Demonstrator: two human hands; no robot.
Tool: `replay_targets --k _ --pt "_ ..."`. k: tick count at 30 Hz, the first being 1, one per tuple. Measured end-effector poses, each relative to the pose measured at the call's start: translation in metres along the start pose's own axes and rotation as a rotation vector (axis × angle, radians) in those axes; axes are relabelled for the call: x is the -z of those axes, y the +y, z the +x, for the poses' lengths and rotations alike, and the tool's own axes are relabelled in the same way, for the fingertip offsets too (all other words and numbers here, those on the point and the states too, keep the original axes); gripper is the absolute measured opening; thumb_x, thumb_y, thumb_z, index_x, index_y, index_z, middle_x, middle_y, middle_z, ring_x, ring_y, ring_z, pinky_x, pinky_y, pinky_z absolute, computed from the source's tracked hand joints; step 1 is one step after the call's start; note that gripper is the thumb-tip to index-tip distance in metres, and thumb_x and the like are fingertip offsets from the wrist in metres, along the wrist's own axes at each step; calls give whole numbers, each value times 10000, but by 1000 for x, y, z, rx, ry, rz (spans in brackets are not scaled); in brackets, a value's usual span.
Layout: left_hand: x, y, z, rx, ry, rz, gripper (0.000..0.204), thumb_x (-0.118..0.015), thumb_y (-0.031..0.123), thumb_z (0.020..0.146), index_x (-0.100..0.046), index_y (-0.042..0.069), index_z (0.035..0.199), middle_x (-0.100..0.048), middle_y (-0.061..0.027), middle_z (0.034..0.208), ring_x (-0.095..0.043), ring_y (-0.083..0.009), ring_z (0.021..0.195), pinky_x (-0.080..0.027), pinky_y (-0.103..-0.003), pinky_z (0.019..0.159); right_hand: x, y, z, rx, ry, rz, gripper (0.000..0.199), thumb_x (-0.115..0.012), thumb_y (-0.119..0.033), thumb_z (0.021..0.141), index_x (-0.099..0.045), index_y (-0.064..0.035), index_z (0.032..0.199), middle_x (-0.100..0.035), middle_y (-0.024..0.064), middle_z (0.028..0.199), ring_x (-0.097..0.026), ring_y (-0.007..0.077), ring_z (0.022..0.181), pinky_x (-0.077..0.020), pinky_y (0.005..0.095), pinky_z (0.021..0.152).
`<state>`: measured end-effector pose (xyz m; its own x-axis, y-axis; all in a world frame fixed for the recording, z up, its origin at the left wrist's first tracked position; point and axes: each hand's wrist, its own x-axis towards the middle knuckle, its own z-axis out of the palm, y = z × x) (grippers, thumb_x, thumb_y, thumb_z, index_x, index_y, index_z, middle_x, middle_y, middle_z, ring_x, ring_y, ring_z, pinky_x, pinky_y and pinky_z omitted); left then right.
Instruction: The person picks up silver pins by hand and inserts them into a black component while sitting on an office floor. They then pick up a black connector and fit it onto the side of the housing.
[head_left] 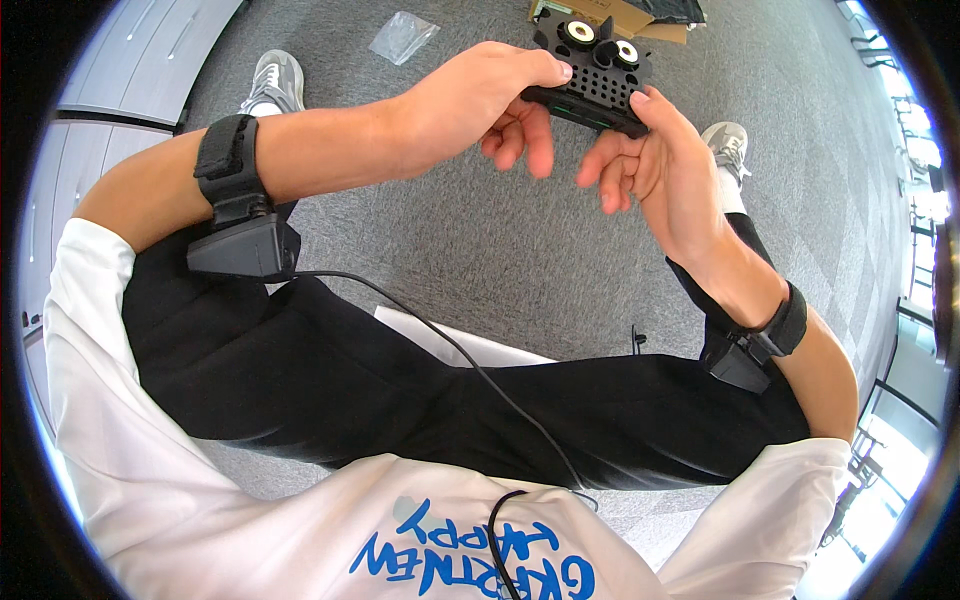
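Observation:
A black perforated box-shaped device is held up in front of me between both hands. Two round pale-centred discs stand out on its top, and a thin green strip shows along its near edge. My left hand grips its left end, thumb on top and fingers curled underneath. At the right end, my right hand has its thumb pressed to the near corner, with the fingers bent below. The underside of the device is hidden.
On the grey carpet lie a clear plastic bag and, beyond the device, an opened cardboard box. Light cabinets line the left side. A black cable runs from my left forearm's strapped unit across my lap.

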<state>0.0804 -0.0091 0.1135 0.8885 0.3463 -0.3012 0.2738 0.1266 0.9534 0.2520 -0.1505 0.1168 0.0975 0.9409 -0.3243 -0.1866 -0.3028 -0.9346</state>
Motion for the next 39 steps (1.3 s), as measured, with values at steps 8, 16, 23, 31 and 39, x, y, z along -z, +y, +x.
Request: replay_targets --k 8,16,23,31,39 --pt "-7 8 -6 -50 60 36 405 -450 418 1002 -602 59 890 -619 -75 591 -521 -103 448 -409 -226 450 -2 -6 -5 27 27 -26 300 -379 -349 1026 -473 -75 1104 -670 153 759 -615 164 521 -421 252 499" --pt "-3 2 -1 -48 33 28 431 -425 433 1008 -599 63 870 -601 -74 565 -534 -110 447 -424 -233 445 -3 -3 -2 16 43 -15 302 -386 -352 1019 -465 -69 1090 -671 175 744 -610 179 499 -420 255 480" --pt "-1 -1 1 -55 -6 2 484 -412 469 1008 -603 49 863 -597 -71 554 -541 -108 443 -417 -227 432 2 2 1 12 20 19 360 -371 -408 1019 -455 -69 1109 -672 180 741 -607 172 501 -432 254 493" --pt "-9 5 -2 47 92 87 542 -532 538 962 -588 10 1068 -612 -38 579 -592 -94 494 -444 -195 472 -12 -4 -1 -10 77 -81 389 -473 -427 1007 -460 -66 1151 -679 162 749 -646 164 550 -435 237 490" --pt "-10 4 -1 -99 104 93 506 -559 513 960 -583 33 1116 -636 -38 661 -600 -81 535 -466 -196 502 -16 -6 0 65 132 -81 311 -521 -350 1007 -460 -81 1152 -660 108 757 -650 150 576 -414 217 477"
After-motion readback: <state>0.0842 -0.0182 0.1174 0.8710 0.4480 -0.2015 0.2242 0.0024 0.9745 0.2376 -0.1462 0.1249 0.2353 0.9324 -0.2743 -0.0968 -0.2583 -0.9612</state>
